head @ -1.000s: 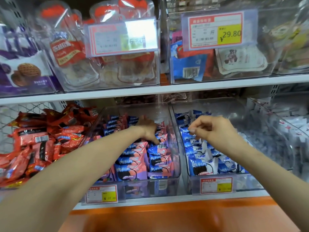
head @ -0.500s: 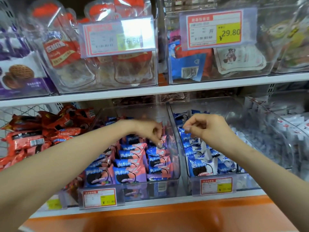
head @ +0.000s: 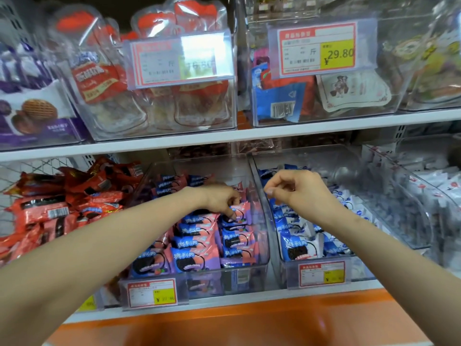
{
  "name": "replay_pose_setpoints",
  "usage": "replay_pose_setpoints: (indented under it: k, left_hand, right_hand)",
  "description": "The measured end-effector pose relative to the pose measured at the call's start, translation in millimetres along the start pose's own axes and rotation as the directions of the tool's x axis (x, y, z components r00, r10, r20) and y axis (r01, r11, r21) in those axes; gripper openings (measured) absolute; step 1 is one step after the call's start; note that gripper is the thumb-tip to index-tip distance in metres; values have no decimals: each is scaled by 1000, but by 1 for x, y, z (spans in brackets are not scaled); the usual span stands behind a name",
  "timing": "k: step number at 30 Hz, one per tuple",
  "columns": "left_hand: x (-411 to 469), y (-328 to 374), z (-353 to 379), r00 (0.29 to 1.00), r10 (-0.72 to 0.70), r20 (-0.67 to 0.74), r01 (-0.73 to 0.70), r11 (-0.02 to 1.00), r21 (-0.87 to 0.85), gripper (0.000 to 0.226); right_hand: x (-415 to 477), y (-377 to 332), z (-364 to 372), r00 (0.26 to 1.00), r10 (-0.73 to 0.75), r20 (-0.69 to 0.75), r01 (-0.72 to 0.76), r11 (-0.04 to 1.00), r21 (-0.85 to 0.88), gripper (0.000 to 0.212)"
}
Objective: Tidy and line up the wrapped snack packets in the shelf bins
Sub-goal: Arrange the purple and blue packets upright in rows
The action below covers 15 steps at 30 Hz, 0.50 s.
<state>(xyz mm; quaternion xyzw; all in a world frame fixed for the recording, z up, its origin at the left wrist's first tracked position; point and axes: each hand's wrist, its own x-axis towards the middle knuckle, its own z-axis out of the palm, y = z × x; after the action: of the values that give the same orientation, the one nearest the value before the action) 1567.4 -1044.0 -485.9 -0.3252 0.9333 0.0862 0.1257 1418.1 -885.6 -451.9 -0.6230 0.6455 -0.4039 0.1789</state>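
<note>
Head view.

Lower shelf, centre of frame: clear mid bin (head: 249, 278) stocked with pink packets (head: 192, 258). They stand in rough rows running front to back. The front ones face out, the back ones are less even.

Left hand (head: 222, 201), centre of frame: reaches into the mid bin. Its fingers curl over the top of one pink packet (head: 240, 213) in the right-hand row and grip it.

Right of centre: clear right bin (head: 359, 270), just beside the mid bin, stocked with blue packets (head: 296, 245). The front few stand upright and the rest are jumbled.

Right hand (head: 299, 191): hovers over the blue packets, clenched on itself, thumb tip against forefinger.

Left edge: wire basket (head: 37, 166) with red packets (head: 50, 211) in a loose heap.

Far right: clear end bin (head: 424, 221) with white packets (head: 449, 186).

Bin fronts: red-and-yellow tags, left tag (head: 152, 293) and right tag (head: 321, 273).

Upper shelf (head: 249, 136): clear bins of bagged snacks. A price card (head: 316, 49) at upper right reads 29.80.

Bottom of frame: orange ledge (head: 224, 325).
</note>
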Motion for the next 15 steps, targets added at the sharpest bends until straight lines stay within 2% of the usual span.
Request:
replay_pose_setpoints:
  k: [4,7,9,12,15]
  left_hand:
    - [2,9,7,994,8,-111,16,978,208,40]
    - [4,16,7,992,15,-126,20,961,275,41]
    - [4,18,4,996,11,-85,11,965,262,38]
    - [5,13,2,1000,16,-24,-13,990,143,36]
    - [0,6,1,995,-2,-101,9,998,62,38]
  right_hand:
    - [0,-1,2,1000,-8,4,8,1000,-13,7]
    - [0,-1,2,1000,-16,-2,16,1000,-24,6]
    - [-1,0,1,1000,-17,-6,17,1000,-24,7]
    - [0,1,1,1000,-17,-4,17,999,-31,7]
    - [0,-1,0,1000,-23,9,23,999,-29,6]
